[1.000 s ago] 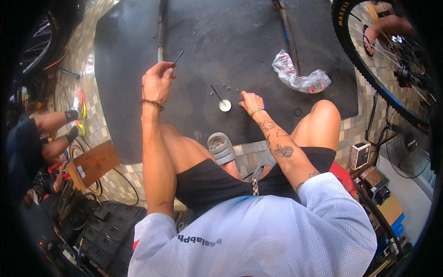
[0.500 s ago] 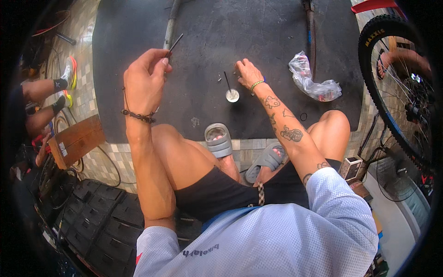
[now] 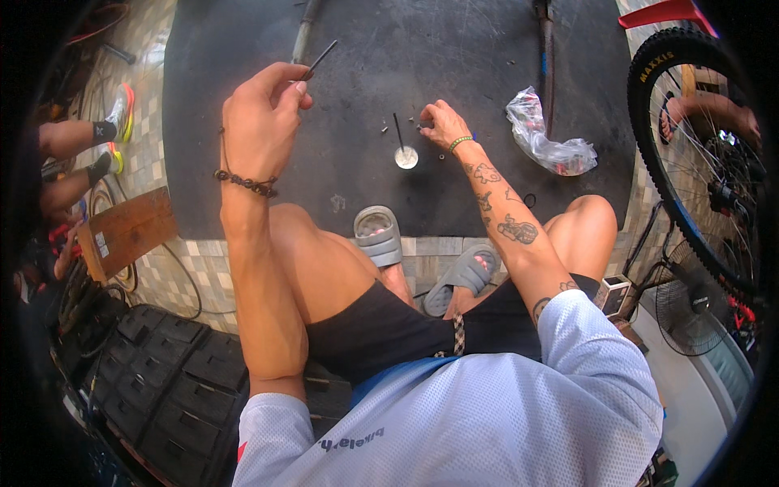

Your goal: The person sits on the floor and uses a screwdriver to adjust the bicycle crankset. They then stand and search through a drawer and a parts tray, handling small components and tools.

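Near the upper left of the black mat (image 3: 389,73), my left hand (image 3: 260,122) pinches a thin dark rod (image 3: 323,54), angled up to the right, in front of a long grey metal tube (image 3: 307,24). Farther right, my right hand (image 3: 445,126) reaches low over the mat, fingertips closed on a small dark piece too tiny to make out. Just left of it stands a small white tub (image 3: 408,159) with a dark stick (image 3: 398,123) in it; tiny metal pieces (image 3: 385,130) lie beside them. A crumpled plastic bag (image 3: 552,154) lies to the right, beside another tube (image 3: 545,49).
A bicycle wheel (image 3: 649,138) stands at the right, with another person's leg (image 3: 706,114) behind it and a fan (image 3: 686,312) below. At the left are another person's legs (image 3: 73,140), a wooden board (image 3: 130,231) and black drawer units (image 3: 162,365).
My left hand has come up higher with the rod. My right hand has moved forward to the small pieces beside the tub, with its fingertips drawn together. The view has shifted a little.
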The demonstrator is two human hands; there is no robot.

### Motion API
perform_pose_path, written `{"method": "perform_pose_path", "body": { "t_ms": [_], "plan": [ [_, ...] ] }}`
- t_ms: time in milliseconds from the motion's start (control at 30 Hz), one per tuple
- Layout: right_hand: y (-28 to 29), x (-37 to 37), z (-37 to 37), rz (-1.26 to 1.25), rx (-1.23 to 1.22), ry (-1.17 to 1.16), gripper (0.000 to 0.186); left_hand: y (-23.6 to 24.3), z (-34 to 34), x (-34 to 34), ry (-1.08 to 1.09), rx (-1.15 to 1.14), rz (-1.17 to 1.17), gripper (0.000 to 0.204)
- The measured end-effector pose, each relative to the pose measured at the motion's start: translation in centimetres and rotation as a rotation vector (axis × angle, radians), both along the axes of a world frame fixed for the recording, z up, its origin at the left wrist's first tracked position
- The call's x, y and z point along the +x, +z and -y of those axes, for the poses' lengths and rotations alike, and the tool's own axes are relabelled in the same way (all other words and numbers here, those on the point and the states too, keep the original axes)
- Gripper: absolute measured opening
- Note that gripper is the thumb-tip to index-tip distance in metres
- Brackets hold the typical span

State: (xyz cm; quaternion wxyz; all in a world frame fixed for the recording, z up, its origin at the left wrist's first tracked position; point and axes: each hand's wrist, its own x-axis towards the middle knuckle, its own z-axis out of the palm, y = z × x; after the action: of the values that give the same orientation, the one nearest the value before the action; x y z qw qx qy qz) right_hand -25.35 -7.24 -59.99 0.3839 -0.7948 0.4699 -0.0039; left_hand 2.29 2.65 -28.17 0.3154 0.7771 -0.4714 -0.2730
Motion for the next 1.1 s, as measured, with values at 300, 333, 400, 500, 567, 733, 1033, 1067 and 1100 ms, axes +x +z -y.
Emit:
{"method": "perform_pose_path", "body": {
  "t_ms": [300,333,400,500,567,733,1033,1067,1100],
  "plan": [
    [0.3,2.4,-1.8,0.114,-0.400,0.162,0.042,1.8,-1.2,-0.5,0.024,0.044,0.022,0.024],
    [0.1,2.8,-1.7,0.180,-0.439,0.255,0.043,1.9,-1.3,-0.5,0.029,0.050,0.019,0.024],
    [-0.4,4.3,-1.4,0.195,-0.410,0.383,0.039,2.1,-1.6,-0.4,0.038,0.061,0.013,0.024],
    [-1.0,6.0,-1.1,0.173,-0.364,0.516,0.028,1.7,-2.1,-0.1,0.038,0.052,0.013,0.024],
    [-1.3,6.5,-0.4,0.161,-0.348,0.517,0.026,1.5,-2.0,0.0,0.035,0.054,0.010,0.024],
    [-0.2,4.6,1.1,0.278,-0.270,0.005,0.019,0.4,-1.1,-0.3,-0.041,0.057,0.007,0.023],
    [20.8,3.1,0.7,1.042,0.045,-0.232,0.021,0.1,1.5,-3.6,-0.260,-0.028,-0.038,0.024],
    [21.6,2.7,0.7,1.051,0.085,-0.244,0.022,0.2,1.8,-3.8,-0.280,-0.035,-0.056,0.024],
    [22.2,2.4,0.7,1.063,0.125,-0.255,0.022,0.1,2.1,-4.0,-0.291,-0.043,-0.073,0.024]
  ]
}}
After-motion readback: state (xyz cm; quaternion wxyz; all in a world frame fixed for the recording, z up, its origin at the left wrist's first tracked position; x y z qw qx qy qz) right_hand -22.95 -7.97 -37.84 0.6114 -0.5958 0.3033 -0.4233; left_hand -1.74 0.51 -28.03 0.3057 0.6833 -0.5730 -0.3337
